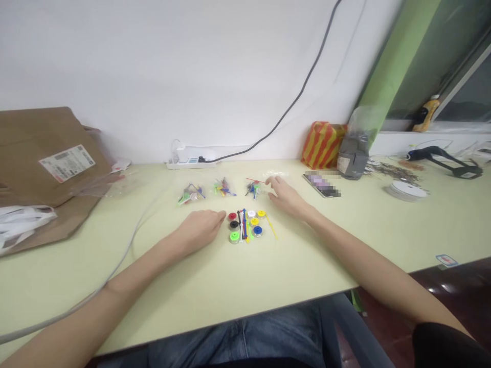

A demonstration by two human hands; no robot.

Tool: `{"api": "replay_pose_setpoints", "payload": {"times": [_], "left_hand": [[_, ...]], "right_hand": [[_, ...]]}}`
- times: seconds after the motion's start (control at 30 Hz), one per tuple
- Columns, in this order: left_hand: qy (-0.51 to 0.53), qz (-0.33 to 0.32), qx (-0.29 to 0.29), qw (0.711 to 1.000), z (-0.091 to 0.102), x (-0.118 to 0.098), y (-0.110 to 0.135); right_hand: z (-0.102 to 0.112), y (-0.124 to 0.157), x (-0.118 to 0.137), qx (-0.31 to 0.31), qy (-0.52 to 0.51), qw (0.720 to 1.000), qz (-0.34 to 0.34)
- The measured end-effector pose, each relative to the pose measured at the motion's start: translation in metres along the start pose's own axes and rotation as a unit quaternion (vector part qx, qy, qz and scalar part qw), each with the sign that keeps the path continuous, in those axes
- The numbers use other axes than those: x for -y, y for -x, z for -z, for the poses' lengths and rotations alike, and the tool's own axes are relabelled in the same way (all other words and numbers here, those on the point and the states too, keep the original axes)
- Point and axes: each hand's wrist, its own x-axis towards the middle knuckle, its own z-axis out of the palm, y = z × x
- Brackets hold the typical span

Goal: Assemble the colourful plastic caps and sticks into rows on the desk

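- Sticks point(244, 225) lie side by side in mid-table, discs along both flanks: red disc point(232, 216), black disc point(233, 225) and green disc point(235, 236) on the left; white disc point(251, 214), two yellow discs point(261, 213) and blue disc point(258, 231) on the right
- One yellow stick point(272, 226) sits apart, right of the rest
- Main risk, I'd say: right wrist dropping or sweeping back could knock the yellow stick or nearest yellow disc, both close below it
- Red stick point(255, 180) could drag others out of the right bunch point(253, 190) if they're tangled; ends look crossed
- Left knuckles near the red disc, so a small slide right could scatter that column
- Left hand point(203, 225): loosely curled, on or just over the table point(215, 286), nothing visible in it
- Right hand point(283, 193): part open, fingers bent, fingertips at the red stick's end; can't tell if it's pinched or only touched
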Motion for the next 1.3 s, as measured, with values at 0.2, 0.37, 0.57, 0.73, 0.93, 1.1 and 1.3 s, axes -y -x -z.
{"api": "replay_pose_setpoints", "payload": {"times": [0.2, 0.37, 0.57, 0.73, 0.93, 1.1, 1.3], "left_hand": [[-0.001, -0.001, -0.003, 1.0, -0.001, -0.001, 0.0], [0.018, 0.0, -0.011, 1.0, -0.002, 0.0, 0.0], [0.053, 0.0, -0.027, 0.998, -0.001, 0.0, 0.001], [0.038, 0.008, -0.015, 0.999, 0.003, -0.004, 0.002], [0.069, 0.011, -0.045, 0.997, 0.003, -0.008, 0.002], [0.174, 0.049, -0.121, 0.976, 0.003, -0.015, 0.002], [0.289, 0.066, -0.169, 0.94, -0.001, -0.015, 0.001]], "right_hand": [[-0.025, -0.013, -0.013, -0.024, 0.034, 0.999, 0.033], [-0.027, -0.016, -0.016, 0.014, 0.057, 0.998, 0.015], [-0.027, -0.015, -0.017, 0.027, 0.076, 0.997, 0.002], [-0.023, -0.016, -0.018, 0.001, 0.089, 0.996, -0.027], [-0.011, -0.013, -0.005, -0.101, 0.065, 0.992, -0.029], [-0.004, 0.001, 0.034, -0.136, -0.013, 0.987, 0.081], [-0.002, 0.023, 0.082, -0.102, -0.08, 0.971, 0.201]]}}
